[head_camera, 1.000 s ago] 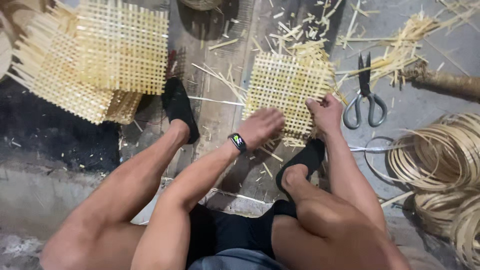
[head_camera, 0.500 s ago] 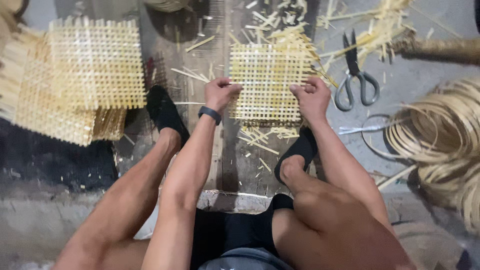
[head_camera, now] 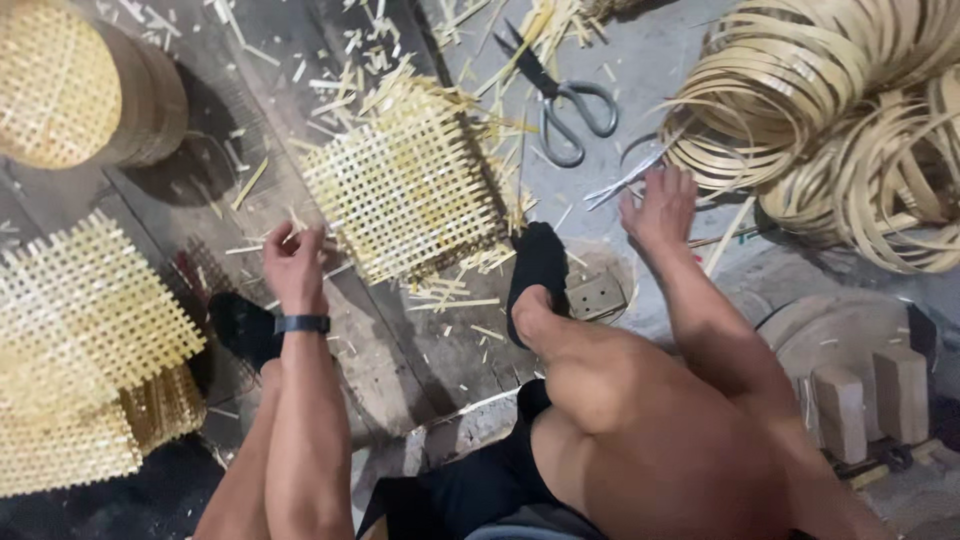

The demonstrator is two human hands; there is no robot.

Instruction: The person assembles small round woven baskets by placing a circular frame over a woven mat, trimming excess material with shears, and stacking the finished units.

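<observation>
Seen from above, at centre frame: a square woven bamboo mat (head_camera: 405, 190) lying flat on the dark floor, its loose strip ends bristling along the upper and right edges. At its lower left corner, the left hand (head_camera: 293, 264), fingers curled loosely with thin slivers near the fingertips; hard to tell whether anything is actually pinched. A black band (head_camera: 302, 324) around that wrist.

To the right of centre, the right hand (head_camera: 658, 208), spread flat and open on the grey floor, fingertips touching a thin metal blade (head_camera: 628, 180) angled toward the upper right. Nothing gripped there.

Above the blade, in the upper middle of the frame, 1 pair of scissors (head_camera: 566, 104) with grey handles, lying closed among scattered bamboo offcuts (head_camera: 450, 300). Filling the upper right corner, large coils of bamboo strip (head_camera: 830, 110), looped and overlapping.

At the left edge, a stack of finished woven mats (head_camera: 85, 340), fanned slightly, reaching to the lower left. In the upper left corner, a round woven basket (head_camera: 75, 85).

In the lower half, 2 bare knees and 2 feet in black footwear: the left foot (head_camera: 240, 325) just beside the mat stack, the right foot (head_camera: 537, 270) just beside the mat's lower right corner. At the lower right, wooden blocks (head_camera: 865, 400) beside a round stone slab (head_camera: 830, 330).
</observation>
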